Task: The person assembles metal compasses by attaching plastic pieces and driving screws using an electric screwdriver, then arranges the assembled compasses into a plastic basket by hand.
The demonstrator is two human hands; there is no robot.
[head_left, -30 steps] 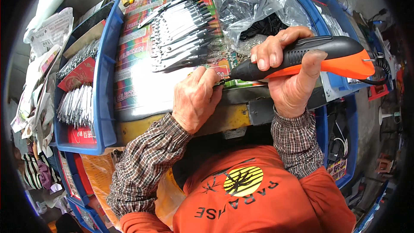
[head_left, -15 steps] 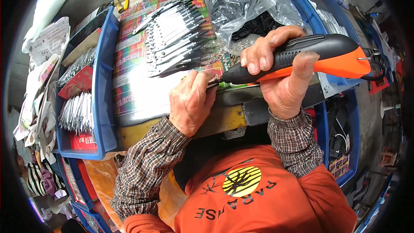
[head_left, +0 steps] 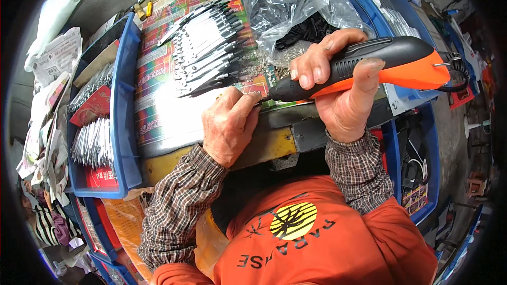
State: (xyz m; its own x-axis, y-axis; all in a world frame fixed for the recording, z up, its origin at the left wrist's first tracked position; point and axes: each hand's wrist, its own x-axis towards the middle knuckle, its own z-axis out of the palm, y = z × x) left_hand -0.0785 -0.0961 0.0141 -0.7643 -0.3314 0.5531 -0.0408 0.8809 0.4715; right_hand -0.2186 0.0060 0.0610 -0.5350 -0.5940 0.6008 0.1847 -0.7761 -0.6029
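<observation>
My right hand (head_left: 342, 112) is wrapped around a black and orange electric screwdriver (head_left: 393, 59), its thumb lifted off the body. The tool lies nearly level, its narrow nose pointing left. At that tip, my left hand (head_left: 227, 126) is closed in a pinch at the table's front edge; a little of something dark shows by its fingertips, the rest hidden. Just beyond the left hand, a stack of slim silvery strips with black ends (head_left: 206, 50) covers the colourful printed mat (head_left: 153, 76). Small loose metal bits (head_left: 257, 67) are scattered right of the stack.
A clear plastic bag (head_left: 285, 8) with black parts (head_left: 311, 31) sits at the back. On the left stands a blue bin (head_left: 124, 111) holding metal strips (head_left: 92, 142); another blue bin (head_left: 364, 0) is at the back right. The screwdriver's coiled cord (head_left: 460, 76) hangs at its right end.
The whole view has shifted slightly, moving things a little left. Both hands keep their hold, and the screwdriver tip stays by the left fingertips.
</observation>
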